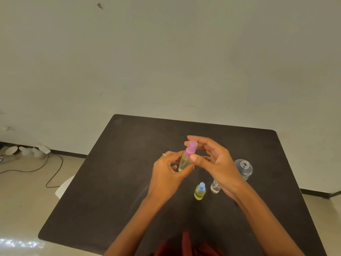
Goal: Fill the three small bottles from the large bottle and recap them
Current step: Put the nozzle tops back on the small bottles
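Observation:
Above the middle of the black table (114, 182), my left hand (166, 172) grips the body of a small bottle (185, 161) of pale yellow liquid. My right hand (214, 159) pinches its pink cap (191, 148) with thumb and fingers. A yellow small bottle with a blue cap (199, 191) stands on the table below my hands. Beside it a small clear bottle (215, 187) stands partly hidden by my right wrist; its top is not visible. The large clear bottle (244, 168) stands uncapped to the right, looking nearly empty.
The table's far edge meets a plain wall. On the floor at the left lie a dark cable (46, 169) and some pale bowls and cups (24, 151). A white chair part (64, 185) pokes out by the table's left edge. Red cloth (186, 244) shows at the bottom.

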### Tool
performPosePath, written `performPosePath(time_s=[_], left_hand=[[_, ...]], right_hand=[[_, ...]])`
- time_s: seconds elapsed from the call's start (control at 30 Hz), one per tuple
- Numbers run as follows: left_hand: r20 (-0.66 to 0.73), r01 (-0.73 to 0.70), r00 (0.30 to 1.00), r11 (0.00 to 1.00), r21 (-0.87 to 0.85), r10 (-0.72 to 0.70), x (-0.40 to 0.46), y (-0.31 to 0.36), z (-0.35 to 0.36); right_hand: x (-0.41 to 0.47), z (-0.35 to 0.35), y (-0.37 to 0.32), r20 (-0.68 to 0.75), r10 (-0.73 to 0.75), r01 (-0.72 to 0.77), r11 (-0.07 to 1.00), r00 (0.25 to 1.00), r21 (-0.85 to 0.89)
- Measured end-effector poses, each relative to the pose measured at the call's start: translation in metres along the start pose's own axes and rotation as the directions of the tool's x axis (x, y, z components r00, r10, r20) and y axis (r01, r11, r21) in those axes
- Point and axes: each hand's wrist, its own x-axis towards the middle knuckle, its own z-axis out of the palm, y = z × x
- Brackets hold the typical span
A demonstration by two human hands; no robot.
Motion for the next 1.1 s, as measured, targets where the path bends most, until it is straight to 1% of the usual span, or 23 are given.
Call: performPosePath(time_s=[0.07,0.17,0.23,0.3,0.37,0.47,0.53,0.67,0.73,0.83,0.9,1.0,1.03,1.1], left_hand=[[0.005,0.003,1.000,1.000,-0.002,-0.003,0.0001,-0.0002,0.0010],[0.010,0.015,1.000,1.000,-0.017,-0.015,-0.0012,-0.0012,0.0027],[0.011,0.012,1.000,1.000,-0.029,-0.012,-0.0013,-0.0002,0.0031],[0.007,0.009,1.000,0.999,-0.050,-0.008,-0.0007,0.0013,0.0023],[0.011,0.010,1.000,0.999,-0.048,-0.009,-0.0003,0.0016,0.0017],[0.025,0.024,0.999,0.999,-0.040,-0.023,-0.0009,0.0017,0.0023],[0.023,0.022,1.000,0.999,-0.046,-0.020,-0.0017,0.0026,0.0036],[0.020,0.017,1.000,0.998,-0.054,-0.016,-0.0021,0.0038,0.0027],[0.022,0.013,1.000,0.999,-0.043,-0.012,-0.0015,0.0024,0.0019],[0.024,0.027,0.999,0.999,-0.043,-0.026,-0.0019,0.0005,0.0031],[0.022,0.040,0.999,0.998,-0.051,-0.039,-0.0026,0.0000,0.0044],[0.021,0.037,0.999,0.997,-0.061,-0.036,-0.0025,0.0001,0.0032],[0.024,0.033,0.999,0.998,-0.057,-0.031,-0.0023,0.0003,0.0027],[0.030,0.028,0.999,0.998,-0.051,-0.027,-0.0020,0.0003,0.0024]], right_hand=[[0.0001,0.0029,-0.0006,-0.044,-0.005,0.004,1.000,0.999,-0.001],[0.0013,0.0052,0.0019,-0.117,0.026,-0.031,0.998,0.993,-0.049],[0.0011,0.0021,0.0023,-0.087,0.039,-0.043,0.998,0.995,-0.042],[0.0001,-0.0021,0.0016,-0.023,0.031,-0.031,0.999,0.999,0.020],[-0.0007,-0.0028,0.0007,0.000,0.020,-0.020,0.998,1.000,0.063],[0.0000,0.0022,0.0019,-0.094,0.039,-0.035,0.998,0.995,0.048],[-0.0005,0.0033,0.0029,-0.107,0.055,-0.050,0.998,0.993,0.045],[-0.0040,-0.0014,0.0034,0.020,0.064,-0.066,0.992,0.998,0.107],[-0.0044,-0.0002,0.0039,0.002,0.070,-0.070,0.994,0.998,0.079],[-0.0029,0.0040,0.0048,-0.109,0.076,-0.075,0.997,0.991,0.014],[-0.0030,0.0031,0.0050,-0.088,0.073,-0.074,0.997,0.993,-0.006],[-0.0038,-0.0007,0.0048,0.017,0.063,-0.064,0.998,0.998,0.027],[-0.0041,-0.0011,0.0048,0.020,0.060,-0.060,0.998,0.998,0.025],[-0.0036,0.0008,0.0048,-0.041,0.061,-0.061,0.998,0.997,0.009]])
